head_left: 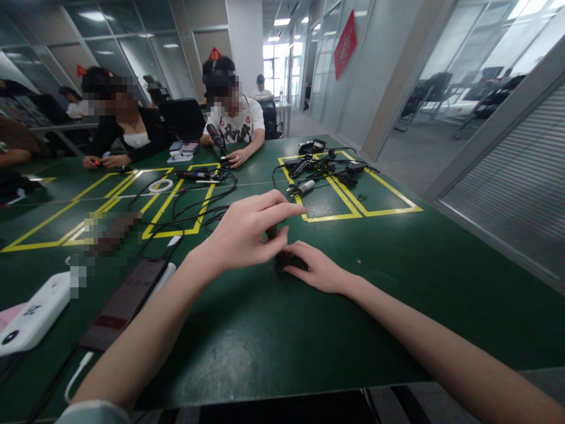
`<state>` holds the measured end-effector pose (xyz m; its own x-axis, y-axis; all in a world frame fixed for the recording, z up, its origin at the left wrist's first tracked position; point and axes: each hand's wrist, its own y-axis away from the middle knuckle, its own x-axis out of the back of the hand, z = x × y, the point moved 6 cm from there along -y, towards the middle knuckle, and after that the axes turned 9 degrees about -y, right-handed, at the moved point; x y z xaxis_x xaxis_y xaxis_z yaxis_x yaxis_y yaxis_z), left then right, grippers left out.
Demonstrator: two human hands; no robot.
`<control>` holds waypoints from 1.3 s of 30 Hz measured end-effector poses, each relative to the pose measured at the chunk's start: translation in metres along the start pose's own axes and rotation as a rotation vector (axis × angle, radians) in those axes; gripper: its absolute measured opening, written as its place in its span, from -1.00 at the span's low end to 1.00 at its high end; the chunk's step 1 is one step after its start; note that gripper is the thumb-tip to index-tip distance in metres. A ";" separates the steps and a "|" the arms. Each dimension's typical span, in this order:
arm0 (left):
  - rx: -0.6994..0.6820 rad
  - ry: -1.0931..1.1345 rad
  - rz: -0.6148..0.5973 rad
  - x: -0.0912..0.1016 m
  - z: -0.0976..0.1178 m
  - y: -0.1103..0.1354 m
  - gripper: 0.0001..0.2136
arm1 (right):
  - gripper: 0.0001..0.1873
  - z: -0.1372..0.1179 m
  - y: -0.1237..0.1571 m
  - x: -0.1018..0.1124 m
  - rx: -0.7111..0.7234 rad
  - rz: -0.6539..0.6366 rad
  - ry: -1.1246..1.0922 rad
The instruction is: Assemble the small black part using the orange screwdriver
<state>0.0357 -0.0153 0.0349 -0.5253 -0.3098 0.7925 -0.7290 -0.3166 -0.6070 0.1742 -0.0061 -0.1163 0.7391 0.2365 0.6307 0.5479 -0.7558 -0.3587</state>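
In the middle of the head view, my left hand is over the table, its index finger stretched forward and its thumb below. A dark, upright piece shows between that thumb and finger, mostly hidden by the hand. Just to the right and lower, my right hand rests on the table with its fingers curled around a small black object. Its exact kind is covered by the fingers. Whether the dark piece and the black object are one thing, I cannot tell.
Yellow tape outlines mark the green table. Black cables and adapters lie at the back right. A smartphone and a white power bank lie at the left. Across the table, a person holds a power tool.
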 end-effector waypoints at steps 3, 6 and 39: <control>-0.013 -0.007 0.000 0.000 0.001 0.000 -0.64 | -0.69 0.000 0.000 0.000 -0.002 -0.002 -0.004; 0.013 -0.048 0.014 -0.001 -0.002 0.001 -0.63 | -0.69 -0.001 0.000 0.000 0.002 0.002 -0.008; -0.020 -0.025 0.013 -0.003 0.001 0.001 -0.66 | -0.70 -0.001 -0.001 0.000 -0.002 -0.002 0.000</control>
<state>0.0373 -0.0158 0.0322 -0.5241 -0.3360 0.7826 -0.7306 -0.2947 -0.6159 0.1733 -0.0061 -0.1158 0.7379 0.2378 0.6317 0.5486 -0.7564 -0.3561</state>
